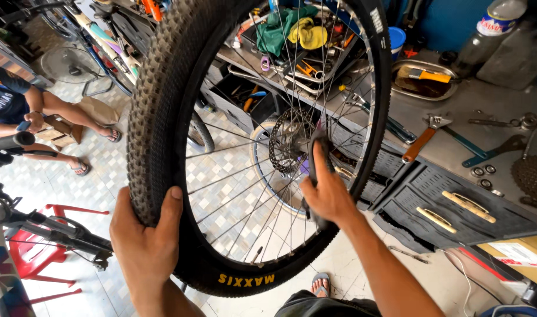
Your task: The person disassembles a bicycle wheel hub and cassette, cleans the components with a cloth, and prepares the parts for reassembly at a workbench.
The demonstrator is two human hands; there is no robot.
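A bicycle wheel with a knobby black tyre (163, 76) stands upright in front of me. My left hand (144, 240) grips the tyre at its lower left, thumb over the tread. My right hand (326, 191) reaches between the spokes and holds a dark grey rag (316, 149) against the hub, just right of the brake disc (286, 141). A yellow-lettered sidewall (245, 280) shows at the bottom.
A metal workbench (456, 141) with drawers stands at right, carrying an adjustable wrench (421, 141), a brush in a tray (424, 76), spanners and a cassette (533, 176). An open toolbox (292, 47) sits behind the wheel. Another person sits at left (22, 105). A red stand (39, 252) and bike frame lie lower left.
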